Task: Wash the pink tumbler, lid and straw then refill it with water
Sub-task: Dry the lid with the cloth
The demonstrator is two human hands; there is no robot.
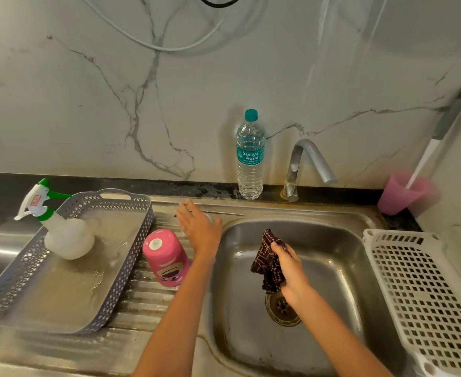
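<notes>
The pink tumbler (165, 259) stands upside down on the ribbed steel drainboard (142, 303), left of the sink basin (319, 257). My left hand (198, 227) reaches over the drainboard with straight fingers, covering a clear lid-like piece whose edge barely shows. A thin metal straw (224, 212) lies on the ledge just behind that hand. Over the basin, my right hand (289, 270) grips a dark patterned cloth (269, 261). A full water bottle (250, 156) stands against the wall by the tap (305, 167).
A grey perforated tray (131, 257) holding a white and green spray bottle (60, 227) sits on the left drainboard. A white plastic basket (425, 292) lies right of the basin. A pink cup (400, 194) with a white-handled tool stands in the back right corner. The drain (281, 308) is open.
</notes>
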